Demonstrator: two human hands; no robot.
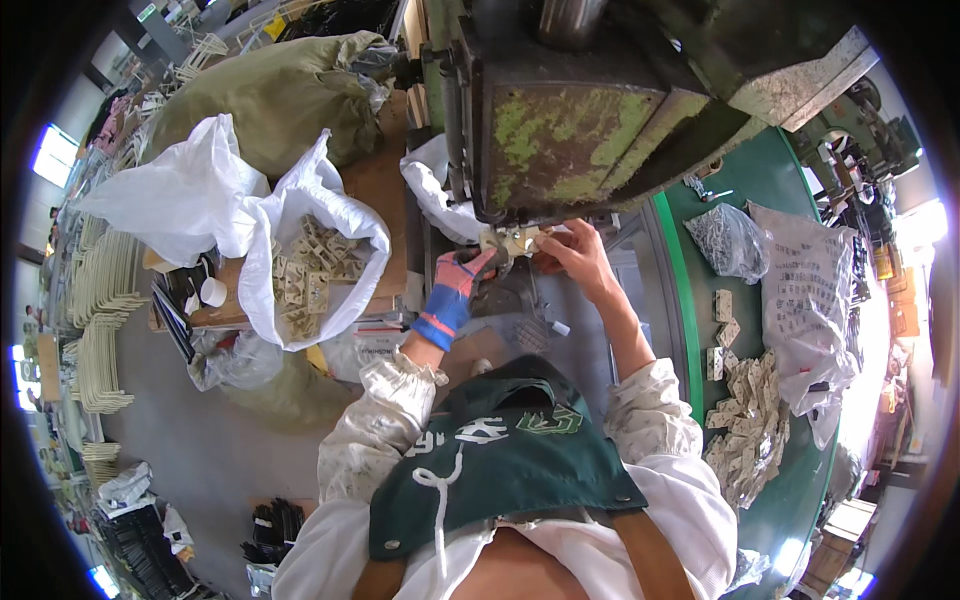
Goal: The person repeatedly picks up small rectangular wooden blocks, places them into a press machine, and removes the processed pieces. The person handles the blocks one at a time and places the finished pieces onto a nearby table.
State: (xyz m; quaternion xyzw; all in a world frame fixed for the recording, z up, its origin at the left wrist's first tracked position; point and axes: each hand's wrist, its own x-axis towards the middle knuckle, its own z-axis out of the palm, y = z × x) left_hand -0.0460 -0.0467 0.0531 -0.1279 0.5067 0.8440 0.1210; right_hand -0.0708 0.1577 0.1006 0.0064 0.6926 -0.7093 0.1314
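Under the head of a worn green press point(570, 140), a small cream-coloured metal plate point(518, 242) lies at the tool. My right hand point(582, 258), bare, pinches its right end between thumb and bent fingers. On the left side of the tool is my left hand point(455, 292), in a blue and pink work glove. Its fingers are closed close to the tool, and what they hold, if anything, is hidden. An open white woven sack point(375, 240) to the left contains many cream plates point(305, 285). More loose plates point(750, 420) are heaped on the green bench at the right.
The green-topped bench point(690, 190) also bears a clear bag of small metal parts point(728, 243) and a printed white sack point(805, 290). A large olive sack point(270, 100) sits behind the white one. Bent cream wire frames point(105, 280) stand at far left.
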